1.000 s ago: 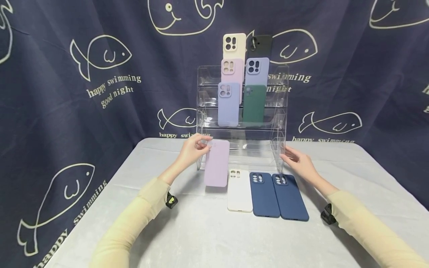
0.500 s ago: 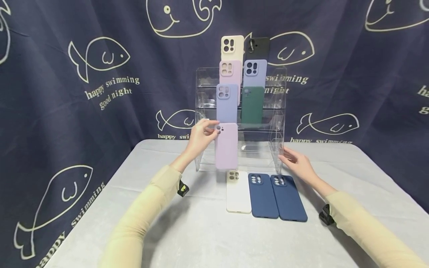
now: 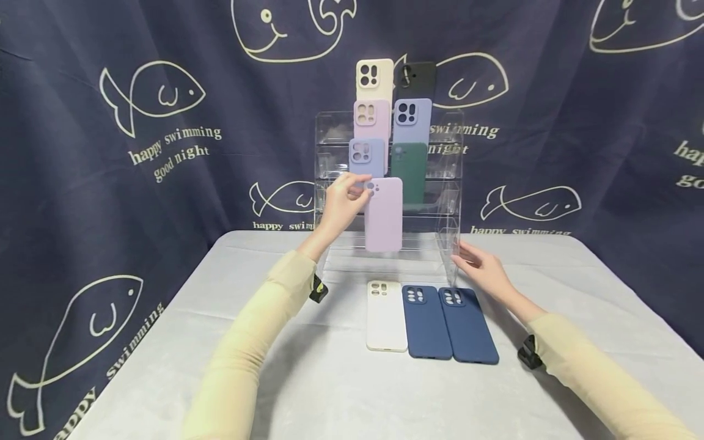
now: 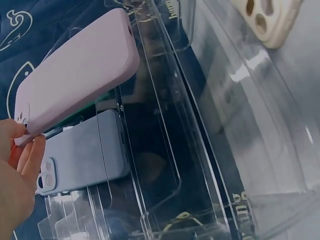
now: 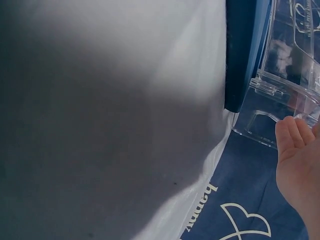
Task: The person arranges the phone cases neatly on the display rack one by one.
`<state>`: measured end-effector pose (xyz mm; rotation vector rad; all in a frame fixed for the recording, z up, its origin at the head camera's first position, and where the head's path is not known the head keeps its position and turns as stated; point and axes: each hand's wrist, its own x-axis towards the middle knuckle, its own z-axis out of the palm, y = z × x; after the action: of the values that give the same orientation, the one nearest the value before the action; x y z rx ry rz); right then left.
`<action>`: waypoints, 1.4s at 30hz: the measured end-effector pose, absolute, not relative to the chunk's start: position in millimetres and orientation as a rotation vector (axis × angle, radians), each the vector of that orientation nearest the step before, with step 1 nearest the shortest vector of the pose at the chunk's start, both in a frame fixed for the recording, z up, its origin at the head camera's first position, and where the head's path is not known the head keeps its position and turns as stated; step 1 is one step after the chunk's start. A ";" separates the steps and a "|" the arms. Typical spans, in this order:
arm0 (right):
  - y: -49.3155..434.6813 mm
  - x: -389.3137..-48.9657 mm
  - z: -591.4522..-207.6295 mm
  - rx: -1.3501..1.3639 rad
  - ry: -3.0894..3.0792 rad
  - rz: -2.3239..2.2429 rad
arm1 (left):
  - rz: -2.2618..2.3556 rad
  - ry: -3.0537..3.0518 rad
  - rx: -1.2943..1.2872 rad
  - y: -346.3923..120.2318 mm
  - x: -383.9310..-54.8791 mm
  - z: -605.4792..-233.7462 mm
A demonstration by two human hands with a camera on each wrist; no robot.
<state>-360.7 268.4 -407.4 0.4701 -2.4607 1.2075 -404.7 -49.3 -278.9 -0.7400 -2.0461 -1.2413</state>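
Observation:
Between the thumb and fingers of my left hand (image 3: 342, 205) is a light purple phone case (image 3: 384, 215), pinched by its upper left corner. The case hangs upright in front of a clear tiered display stand (image 3: 335, 260), overlapping the lower part of a light blue case (image 3: 366, 157) in the head view. In the left wrist view the purple case (image 4: 80, 65) tilts above that blue one. My right hand (image 3: 484, 269) rests its fingertips against the stand's right side panel, fingers fairly straight in the right wrist view. A green case (image 3: 409, 174) stands in the same tier as the blue one.
Higher tiers carry a cream case (image 3: 375, 79), a black case (image 3: 418, 80), a pink case (image 3: 371, 122) and a periwinkle case (image 3: 414, 119). Flat before the stand lie a white case (image 3: 387, 324) and two navy cases (image 3: 428, 327). A dark fish-print curtain (image 3: 181, 183) hangs behind.
My left hand has lifted the purple case up and to the right, from near the table to the front of the stand. The right hand keeps its place at the stand's side.

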 end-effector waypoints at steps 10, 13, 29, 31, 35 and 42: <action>267.5 -359.8 -409.0 0.480 -2.459 1.274 | -1.239 -2.000 -0.699 -33.8 -423.0 -275.3; 267.5 -359.5 -410.2 0.461 -2.477 1.268 | -1.243 -1.998 -0.686 -29.1 -428.0 -276.3; 266.3 -355.4 -403.3 0.471 -2.461 1.244 | -1.224 -2.069 -0.683 -1.0 -441.4 -295.9; 268.6 -360.6 -409.5 0.472 -2.462 1.242 | -1.214 -2.072 -0.684 0.1 -440.6 -299.0; 268.7 -362.0 -411.3 0.486 -2.450 1.253 | -1.197 -2.086 -0.689 2.3 -440.3 -303.4; 268.6 -361.2 -408.7 0.463 -2.465 1.260 | -1.238 -2.073 -0.694 5.2 -442.3 -305.5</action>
<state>-361.2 268.6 -408.7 0.4631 -2.4655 1.2596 -442.3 5.2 -305.5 -0.6943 -2.0730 -1.2380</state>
